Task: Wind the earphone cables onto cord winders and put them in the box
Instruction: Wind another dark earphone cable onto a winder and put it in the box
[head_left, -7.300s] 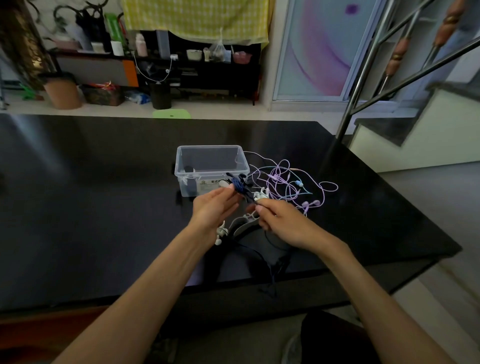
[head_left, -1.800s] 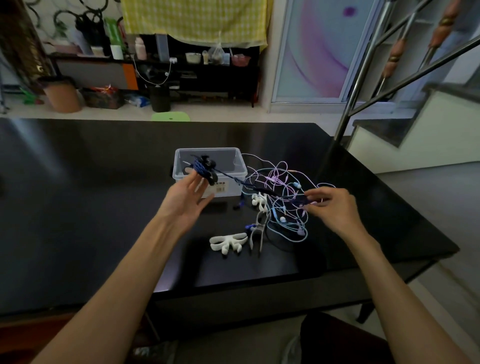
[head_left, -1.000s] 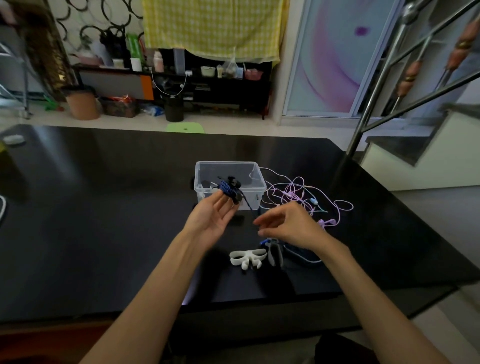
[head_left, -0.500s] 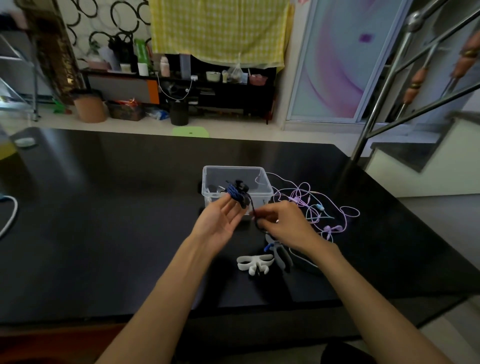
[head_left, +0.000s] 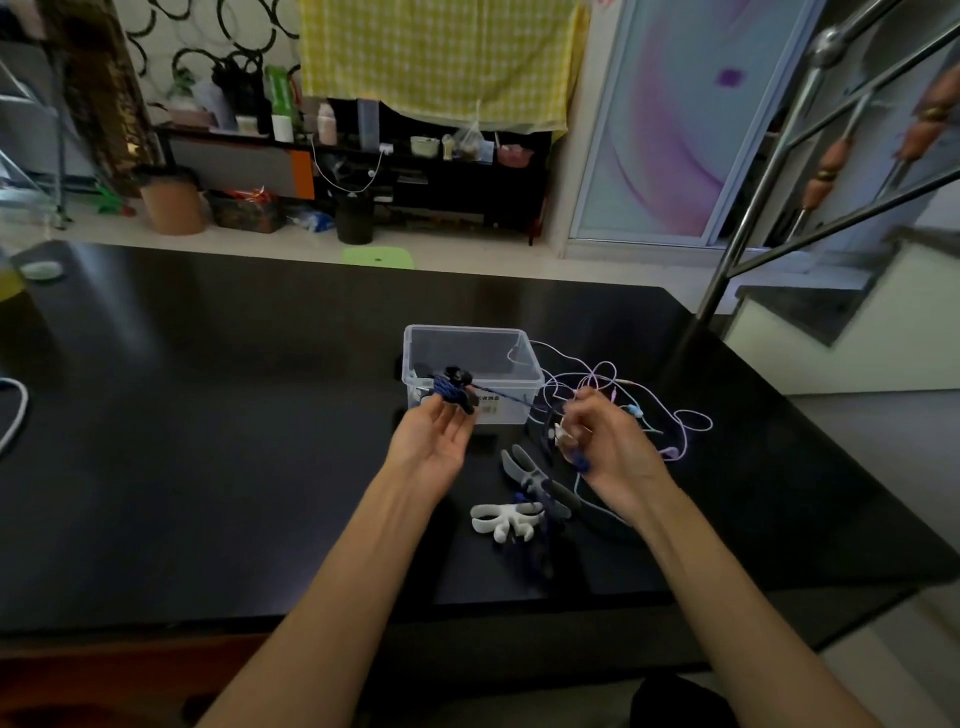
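Winding stood partway done on one dark blue earphone cable (head_left: 501, 397). Left hand (head_left: 434, 439) lay palm-up just in front of the clear plastic box (head_left: 522, 410), its fingertips pinching a dark cord winder (head_left: 453, 391) already carrying several turns of blue cable. From that winder the cable ran taut to the right, across the near wall of the box, to the right hand (head_left: 605, 441), whose fingers were curled and pinching the free end; something small and white showed between those fingers, too blurred to name. Judged step: last turns of this cable, not yet finished, winder not yet in the box.

Box contents: a dark shape sat low at its left end, partly hidden behind the held winder; whether it was a wound winder could not be told. A loop of pale cable hung over the far right rim.

Count, left to right:
- winders in hand: one, dark, part-wound
- boxes: one
- white winders lying bare on the tabletop (head_left: 208, 415): one (head_left: 504, 519)
- grey winders lying bare beside it: one (head_left: 532, 475)
- loose tangle of pink, lilac and light blue cables (head_left: 675, 423) right of the box: one heap; separate cables not countable

Judged remaining: finish the blue cable, box it, then untangle and wind the pastel heap onto the two bare winders.
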